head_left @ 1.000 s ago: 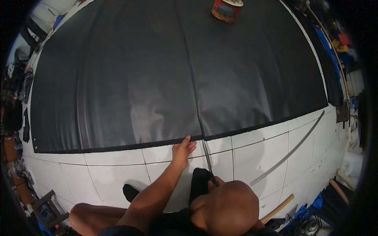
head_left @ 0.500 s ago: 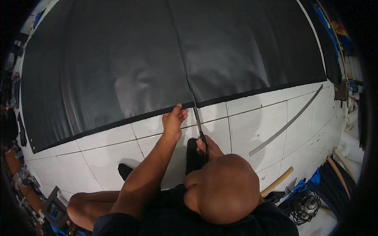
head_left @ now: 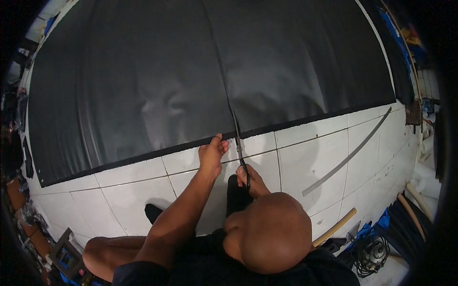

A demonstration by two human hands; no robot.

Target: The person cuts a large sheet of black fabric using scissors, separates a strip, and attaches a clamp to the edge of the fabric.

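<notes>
A large black sheet (head_left: 157, 90) with a smooth, leather-like surface lies spread over the floor. My left hand (head_left: 211, 155) pinches its near edge between thumb and fingers. Just to the right, my right hand (head_left: 252, 180) grips the handles of long scissors (head_left: 239, 148). The scissor blades point away from me and lie across the sheet's near edge. From the blade tips a dark line runs up the middle of the sheet; whether it is a crease or a cut, I cannot tell.
White floor tiles (head_left: 133, 205) show in front of the sheet. A thin grey strip (head_left: 350, 157) lies at the right, with a yellowish rod (head_left: 335, 228) nearer me. A metal device with cables (head_left: 373, 250) sits at lower right. My dark-covered foot (head_left: 236, 193) is beneath the scissors.
The scissor blades reach slightly further over the sheet from its near edge. My left hand keeps its pinch on the edge. The whole view has shifted a little.
</notes>
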